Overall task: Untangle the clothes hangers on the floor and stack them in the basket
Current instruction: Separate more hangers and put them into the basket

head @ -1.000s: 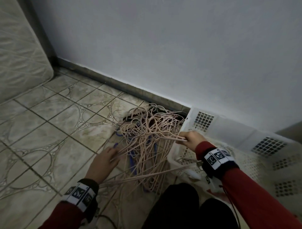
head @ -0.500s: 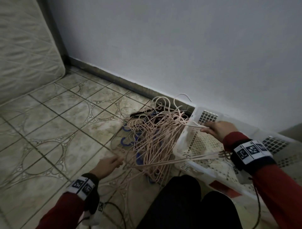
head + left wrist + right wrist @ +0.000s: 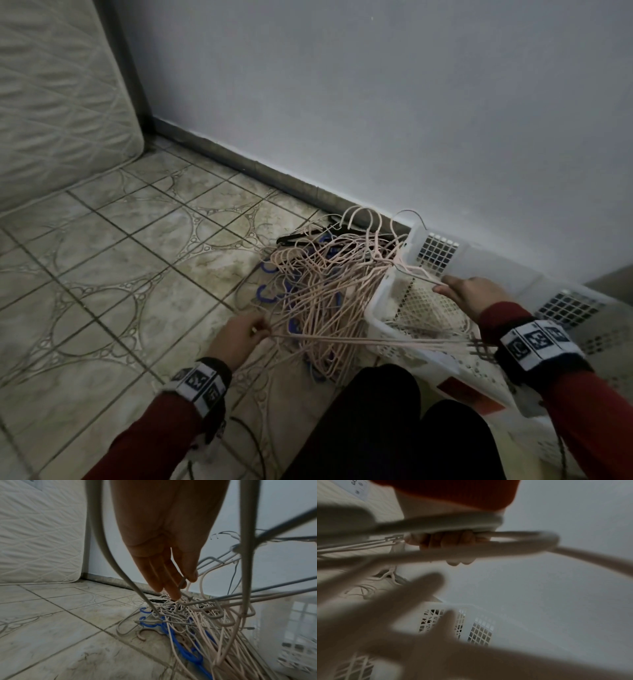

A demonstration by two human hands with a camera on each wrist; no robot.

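A thin, pale pink hanger spans both hands: left hand pinches one end, right hand grips it over the white basket; tangled pile between.

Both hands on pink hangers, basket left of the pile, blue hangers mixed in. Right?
Not quite: the basket sits right of the pile, as the head view shows. Both the left hand and right hand do hold pink hangers, and blue hangers are mixed in.
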